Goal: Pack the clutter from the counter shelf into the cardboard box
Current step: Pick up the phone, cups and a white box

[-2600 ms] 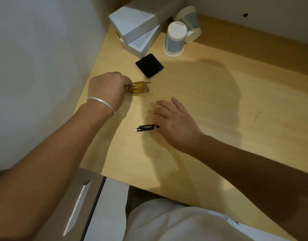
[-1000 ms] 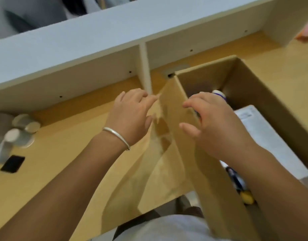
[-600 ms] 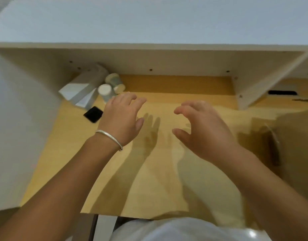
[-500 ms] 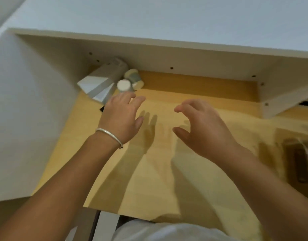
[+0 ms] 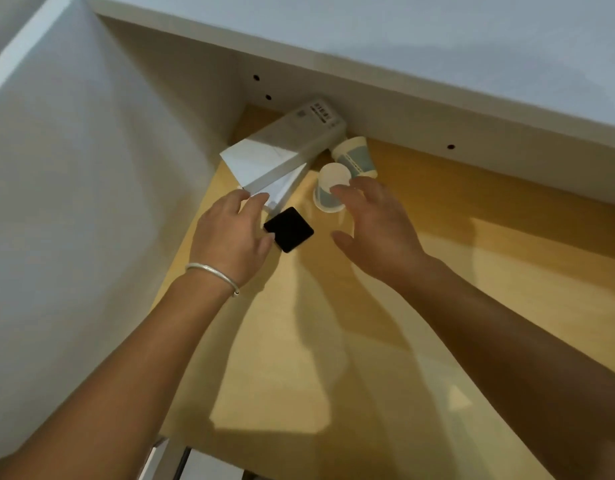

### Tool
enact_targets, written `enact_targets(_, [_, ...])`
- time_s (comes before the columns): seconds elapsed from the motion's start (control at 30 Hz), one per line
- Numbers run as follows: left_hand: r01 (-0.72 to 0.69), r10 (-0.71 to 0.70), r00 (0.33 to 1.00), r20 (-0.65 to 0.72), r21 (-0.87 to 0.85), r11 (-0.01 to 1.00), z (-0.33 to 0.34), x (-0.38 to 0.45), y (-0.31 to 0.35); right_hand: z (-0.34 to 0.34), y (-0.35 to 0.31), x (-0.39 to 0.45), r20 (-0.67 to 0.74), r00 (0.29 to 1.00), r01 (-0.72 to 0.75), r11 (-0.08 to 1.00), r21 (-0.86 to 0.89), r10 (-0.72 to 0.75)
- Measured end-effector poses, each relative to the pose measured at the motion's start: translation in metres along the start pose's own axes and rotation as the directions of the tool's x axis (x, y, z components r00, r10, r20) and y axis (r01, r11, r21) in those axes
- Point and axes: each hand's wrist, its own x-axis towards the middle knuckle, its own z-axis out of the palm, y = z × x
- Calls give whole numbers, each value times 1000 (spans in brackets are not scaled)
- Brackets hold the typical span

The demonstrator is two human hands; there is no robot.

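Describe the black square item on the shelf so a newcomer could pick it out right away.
Look to the back left corner of the wooden counter shelf, where white boxes and two paper cups lie. Just in front of the boxes, between the left hand and right hand, lies the black square. It is the only dark, flat item there.

Both bare forearms reach toward twelve o'clock. The left hand (image 5: 231, 233), a bangle (image 5: 212, 273) at its wrist, spreads relaxed fingers. The right hand (image 5: 375, 230) hovers open, fingers loosely arched.
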Motion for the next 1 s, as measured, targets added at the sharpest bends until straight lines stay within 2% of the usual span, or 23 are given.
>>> enact_targets(0.07, [37, -38, 998, -40, -28, 999, 9, 12, -3, 5, 0, 22, -11, 1000, 4, 1000, 7, -4])
enact_targets(0.17, [58, -76, 979, -192, -100, 993, 17, 29, -3, 13, 1, 47, -18, 1000, 22, 1000, 9, -21])
enact_targets(0.23, [69, -91, 970, -227, -104, 992, 19, 46, -5, 17, 3, 59, -23, 999, 29, 1000, 13, -29])
enact_targets(0.33, [93, -105, 980, -169, -77, 993, 16, 77, -12, 21, 5, 73, -23, 998, 50, 999, -6, -50])
enact_targets(0.47, [67, -68, 998, 13, 38, 997, 4, 118, -28, 27, 7, 86, -1, 998, 67, 996, -64, -67])
enact_targets(0.53, [99, -107, 987, 121, 71, 993, -2, 132, -32, 28, 7, 87, 4, 997, 75, 993, -95, -75])
enact_targets(0.6, [127, -141, 978, 150, 103, 987, -6, 136, -30, 26, 8, 84, 3, 997, 75, 989, -127, -75])
enact_targets(0.73, [74, -74, 997, 5, 10, 997, -6, 111, -16, 19, 10, 67, -26, 997, 66, 991, -120, -70])
enact_targets(0.8, [64, -66, 997, -26, -59, 996, -5, 92, -7, 13, 12, 54, -34, 997, 60, 995, -83, -63])
enact_targets(1.0, [27, -39, 991, -131, -96, 995, -18, 38, 35, -13, 24, -11, -85, 996, 18, 999, -43, -22])
